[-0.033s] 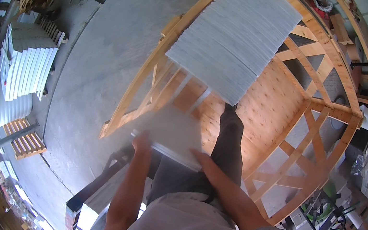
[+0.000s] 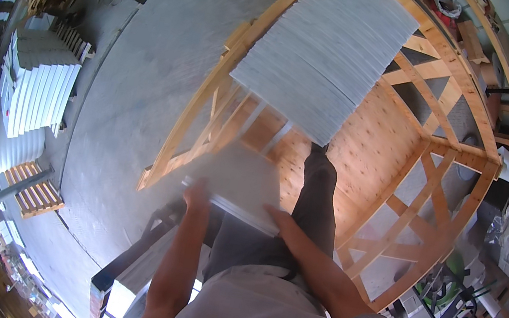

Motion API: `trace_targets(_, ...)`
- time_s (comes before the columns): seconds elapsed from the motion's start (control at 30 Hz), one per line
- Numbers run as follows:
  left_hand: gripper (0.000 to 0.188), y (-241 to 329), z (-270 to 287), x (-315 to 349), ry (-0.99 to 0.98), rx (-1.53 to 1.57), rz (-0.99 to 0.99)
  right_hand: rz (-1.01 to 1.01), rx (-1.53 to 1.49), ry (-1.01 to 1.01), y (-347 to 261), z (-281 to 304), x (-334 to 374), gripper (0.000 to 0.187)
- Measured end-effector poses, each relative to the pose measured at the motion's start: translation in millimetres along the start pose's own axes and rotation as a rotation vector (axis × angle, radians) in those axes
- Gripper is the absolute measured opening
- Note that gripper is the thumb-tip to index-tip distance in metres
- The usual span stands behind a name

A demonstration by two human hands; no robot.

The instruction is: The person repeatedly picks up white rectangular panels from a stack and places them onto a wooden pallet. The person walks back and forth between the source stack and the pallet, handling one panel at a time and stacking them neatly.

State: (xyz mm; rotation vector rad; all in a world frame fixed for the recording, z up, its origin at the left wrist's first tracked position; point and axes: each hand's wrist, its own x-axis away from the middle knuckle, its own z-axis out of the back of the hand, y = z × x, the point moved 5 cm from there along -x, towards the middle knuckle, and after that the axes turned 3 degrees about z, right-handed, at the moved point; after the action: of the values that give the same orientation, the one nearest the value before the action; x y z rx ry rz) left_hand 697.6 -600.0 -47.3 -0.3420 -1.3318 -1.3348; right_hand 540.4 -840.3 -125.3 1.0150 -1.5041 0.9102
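Observation:
A flat grey slab (image 2: 238, 173) with a pale white edge is held in front of my waist, its far part smeared by motion. My left hand (image 2: 196, 195) grips its left side near the close edge, while my right hand (image 2: 278, 219) grips the right side. The fingers are partly hidden. It may be more than one sheet, since the near edge shows layered lines. Beyond it, a row of similar grey slabs (image 2: 329, 54) stands packed on edge inside a large wooden crate (image 2: 372, 158). One of my legs reaches into the crate beside that row.
Cross-braced sides (image 2: 425, 208) of the crate rise on the right. A dark-framed stand (image 2: 137, 254) is close at my lower left. Stacked white slabs (image 2: 40, 89) and a wooden pallet (image 2: 34, 191) are farther left on the concrete floor (image 2: 134, 92). A green-and-black device (image 2: 447, 292) is at right.

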Motion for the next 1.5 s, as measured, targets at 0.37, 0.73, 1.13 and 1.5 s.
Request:
trace_targets(0.37,0.025,40,-81,24,-0.037,0.017,-0.019,0.155,-0.165,-0.031,-76,31,21,0.057)
trace_targets(0.73,0.030,81,-149,15,0.018,-0.070,-0.142,0.167,-0.305,-0.132,-121,57,-54,0.039)
trace_targets(1.13,0.034,96,-167,-32,-0.042,-0.261,-0.393,0.205,-0.351,-0.414,-153,38,-63,0.034)
trace_targets(1.5,0.047,102,-176,-2,0.088,-0.422,-0.136,0.213,-0.507,-0.301,-178,29,-22,0.039)
